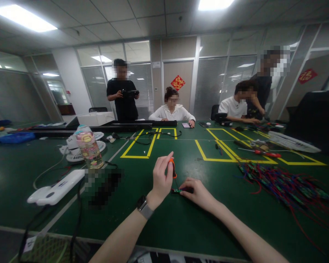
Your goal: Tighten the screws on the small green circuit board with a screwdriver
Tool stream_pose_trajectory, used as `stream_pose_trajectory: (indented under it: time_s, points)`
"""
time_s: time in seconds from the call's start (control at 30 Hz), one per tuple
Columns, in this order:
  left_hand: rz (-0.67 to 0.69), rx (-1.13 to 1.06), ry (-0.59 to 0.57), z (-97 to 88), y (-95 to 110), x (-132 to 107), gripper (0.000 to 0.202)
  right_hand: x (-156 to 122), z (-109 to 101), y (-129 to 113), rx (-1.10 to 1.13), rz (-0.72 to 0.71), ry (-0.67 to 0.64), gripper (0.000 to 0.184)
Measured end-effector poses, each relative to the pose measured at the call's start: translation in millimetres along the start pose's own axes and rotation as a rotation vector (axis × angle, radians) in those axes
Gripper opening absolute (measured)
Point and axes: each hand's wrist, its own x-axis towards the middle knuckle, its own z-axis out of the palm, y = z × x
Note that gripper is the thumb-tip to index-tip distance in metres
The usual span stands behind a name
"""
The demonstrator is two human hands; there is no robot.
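My left hand (161,176) is closed around the orange and black handle of a screwdriver (173,168), a watch on its wrist. The thin shaft points down to a small green circuit board (177,190) lying on the green table. Fingers of my right hand (197,193) pinch the board's right end against the tabletop. Part of the board is hidden under those fingertips, and whether the screwdriver tip touches it is too small to tell.
Right of my hands lies a tangled pile of circuit boards with red and blue wires (285,182). Behind it is a red-handled screwdriver (267,153). A drink bottle (89,149) and a white device (57,186) stand left. Several people are across the table.
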Motion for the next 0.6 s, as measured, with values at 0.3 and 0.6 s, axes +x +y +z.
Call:
stream_pose_trajectory:
  time_s: [0.3, 0.6]
  points:
    - [-0.020, 0.004, -0.006, 0.8, 0.6, -1.6, 0.030, 0.0, 0.6, -1.3, 0.002, 0.004, 0.000, 0.009]
    - [-0.013, 0.032, 0.016, 1.9, -0.7, -1.5, 0.025, 0.0, 1.0, -0.3, -0.003, -0.004, 0.005, 0.010]
